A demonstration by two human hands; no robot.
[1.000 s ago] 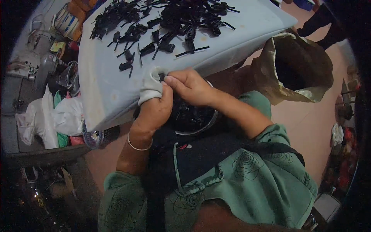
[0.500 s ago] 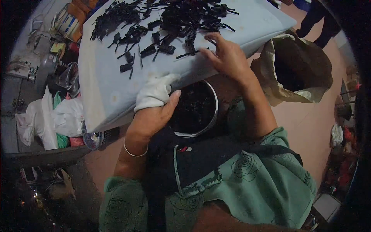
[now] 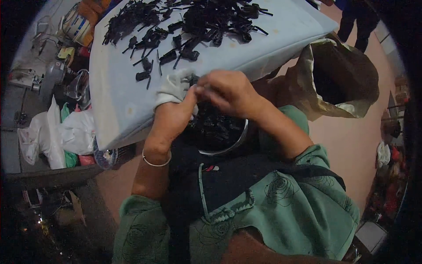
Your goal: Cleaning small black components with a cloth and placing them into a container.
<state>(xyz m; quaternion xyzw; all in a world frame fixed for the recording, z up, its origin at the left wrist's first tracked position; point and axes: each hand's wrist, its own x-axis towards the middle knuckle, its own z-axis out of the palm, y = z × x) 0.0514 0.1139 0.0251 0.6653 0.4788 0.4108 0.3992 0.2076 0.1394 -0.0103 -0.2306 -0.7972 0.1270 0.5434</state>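
My left hand, its fingers wrapped in a white cloth or glove, is closed at the table's near edge around a small black plastic part. Pressed up to it, my right hand pinches at the same part, its lower fingers blurred by motion. Most of the part is hidden by the fingers. Under both hands is a round bucket with a pale rim, holding many black pieces. Beyond the hands, a heap of black plastic parts with thin stems is spread over the pale-covered table.
A large open brown sack stands on the floor to the right of the table. White plastic bags and a metal device are at the left. Another person's dark-clothed legs show at the far right.
My right hand has come from the table's edge back to my left hand, and a black part near it has left the table. My left hand has turned slightly.
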